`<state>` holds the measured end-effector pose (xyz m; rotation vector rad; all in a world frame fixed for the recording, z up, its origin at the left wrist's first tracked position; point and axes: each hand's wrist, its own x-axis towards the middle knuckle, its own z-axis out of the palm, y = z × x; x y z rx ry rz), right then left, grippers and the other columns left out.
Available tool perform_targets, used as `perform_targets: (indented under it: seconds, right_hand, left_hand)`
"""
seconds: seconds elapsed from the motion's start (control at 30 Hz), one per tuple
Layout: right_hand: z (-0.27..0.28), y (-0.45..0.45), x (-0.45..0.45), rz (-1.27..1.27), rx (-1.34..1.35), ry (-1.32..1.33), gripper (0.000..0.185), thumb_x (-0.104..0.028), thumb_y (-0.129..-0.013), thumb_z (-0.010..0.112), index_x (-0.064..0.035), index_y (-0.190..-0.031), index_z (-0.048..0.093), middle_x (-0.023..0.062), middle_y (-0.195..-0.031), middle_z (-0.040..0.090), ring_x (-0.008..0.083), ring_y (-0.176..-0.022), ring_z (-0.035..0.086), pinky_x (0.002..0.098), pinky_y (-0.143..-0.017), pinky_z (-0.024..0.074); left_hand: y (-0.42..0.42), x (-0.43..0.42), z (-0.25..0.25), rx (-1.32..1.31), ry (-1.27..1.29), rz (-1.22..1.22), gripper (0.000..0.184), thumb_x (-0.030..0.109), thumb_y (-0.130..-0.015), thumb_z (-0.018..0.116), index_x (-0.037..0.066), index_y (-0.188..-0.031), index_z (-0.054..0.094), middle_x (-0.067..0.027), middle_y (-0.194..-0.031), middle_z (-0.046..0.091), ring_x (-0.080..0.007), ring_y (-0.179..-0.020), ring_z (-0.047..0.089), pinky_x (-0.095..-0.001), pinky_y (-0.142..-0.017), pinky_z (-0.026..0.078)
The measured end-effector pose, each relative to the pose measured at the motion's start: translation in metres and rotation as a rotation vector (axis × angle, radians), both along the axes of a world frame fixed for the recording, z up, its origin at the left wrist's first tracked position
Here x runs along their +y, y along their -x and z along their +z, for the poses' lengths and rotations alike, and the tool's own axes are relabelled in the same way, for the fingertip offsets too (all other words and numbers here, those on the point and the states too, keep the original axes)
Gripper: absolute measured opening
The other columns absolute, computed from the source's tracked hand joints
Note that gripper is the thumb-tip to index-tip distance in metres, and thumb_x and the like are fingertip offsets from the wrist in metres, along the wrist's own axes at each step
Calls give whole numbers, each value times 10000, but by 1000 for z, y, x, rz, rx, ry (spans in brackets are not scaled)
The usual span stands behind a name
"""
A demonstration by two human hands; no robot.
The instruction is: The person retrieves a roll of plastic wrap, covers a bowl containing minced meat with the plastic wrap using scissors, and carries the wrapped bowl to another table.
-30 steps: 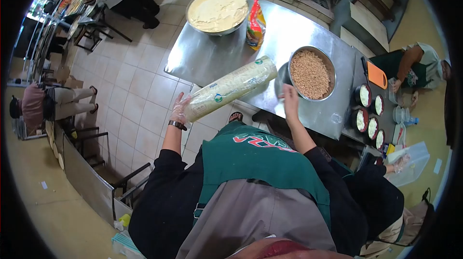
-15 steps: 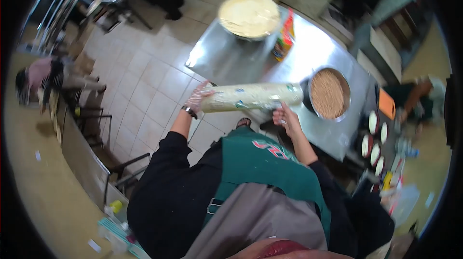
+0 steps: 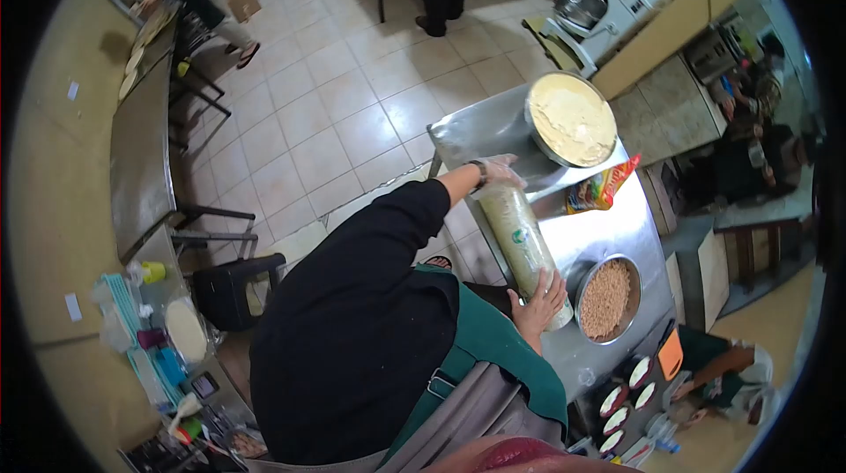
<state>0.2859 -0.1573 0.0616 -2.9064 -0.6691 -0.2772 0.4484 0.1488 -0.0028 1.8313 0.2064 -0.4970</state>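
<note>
A thick roll of clear plastic film (image 3: 522, 235) lies along the near edge of the steel table (image 3: 551, 376). My gloved left hand (image 3: 500, 171) is closed on the roll's far end. On its near end rests my bare right hand (image 3: 539, 304), fingers spread over the film. Beside the right hand stands a steel bowl of brown crumbs (image 3: 608, 298). Beyond the left hand is a large bowl of pale cream (image 3: 571, 119), and a red and yellow packet (image 3: 603, 188) lies between the two bowls.
Small dark cups with white filling (image 3: 616, 420) and an orange board (image 3: 670, 354) are at the lower right. A person (image 3: 718, 372) is beside them. A stand mixer (image 3: 617, 6) stands at the back. Shelving with a black chair (image 3: 233, 292) is at left.
The view has swung left. The roll, held out in the air before, is now down at the table's edge. My right hand has gone from beside it to resting on it.
</note>
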Motion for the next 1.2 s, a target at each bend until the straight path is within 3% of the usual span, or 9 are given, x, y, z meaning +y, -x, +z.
perform_targets:
  seconds: [0.1,0.17,0.23,0.37,0.4,0.5,0.63,0.83,1.2]
  right_hand:
    - [-21,-25,-15,-21,145,81,936,-388,-630,782,-150,-1411,324,145,-1439,302,347,-1316,293,514,-1064,247]
    - [-19,-39,-21,50,108,64,908,-408,-645,768,-140,-1401,341,155,-1405,353,343,-1288,340,501,-1032,286]
    - [-20,-48,-26,88,106,5,904,-429,-658,756,-129,-1402,339,160,-1372,400,345,-1255,385,482,-1003,314]
    - [-21,-54,-31,124,133,-24,894,-456,-680,744,-100,-1395,342,193,-1329,440,370,-1197,443,489,-949,360]
    - [-22,-55,-32,148,144,-34,876,-445,-703,739,-73,-1389,341,202,-1327,439,380,-1195,445,483,-942,375]
    - [-34,-61,-41,230,119,-52,835,-421,-734,728,-45,-1377,349,202,-1337,435,382,-1213,433,469,-969,370]
    - [-42,-63,-45,350,118,-47,796,-406,-763,714,-28,-1368,360,202,-1345,432,378,-1227,424,458,-1002,358]
    - [-49,-69,-43,370,88,-27,794,-459,-799,669,1,-1366,358,206,-1352,429,377,-1224,430,456,-1014,363]
    - [-75,-83,-35,457,-367,55,881,-560,-746,671,-66,-1396,339,176,-1372,409,353,-1209,454,471,-962,417]
  left_hand:
    - [10,0,-6,-113,17,150,1006,397,-673,773,21,-1433,232,-193,-1408,364,-312,-1286,382,-390,-1062,324]
    - [32,5,-9,-192,-30,284,1008,366,-668,789,21,-1434,231,-188,-1352,437,-297,-1241,436,-382,-1035,356]
    - [74,19,-14,-261,285,417,966,349,-693,780,34,-1433,244,-131,-1172,545,-242,-1103,521,-346,-949,417]
    - [191,43,-21,-69,242,576,884,331,-723,760,52,-1418,290,-84,-956,605,-200,-969,570,-324,-892,441]
    - [219,48,-56,-39,74,580,852,343,-722,756,44,-1395,329,-97,-949,628,-219,-968,580,-343,-907,440]
    - [333,48,-102,87,-104,603,839,395,-723,728,39,-1381,348,-159,-1117,604,-280,-1082,552,-380,-964,412]
    - [489,22,-98,505,-246,745,824,496,-723,653,72,-1372,375,-190,-1388,416,-336,-1276,405,-405,-1046,340]
    - [668,-74,-112,782,-137,1224,816,504,-708,672,86,-1356,407,-161,-1348,472,-315,-1252,443,-395,-1020,376]
    - [710,-158,-99,874,-27,1371,779,523,-715,653,131,-1350,430,-137,-1354,471,-309,-1241,454,-418,-1017,381]
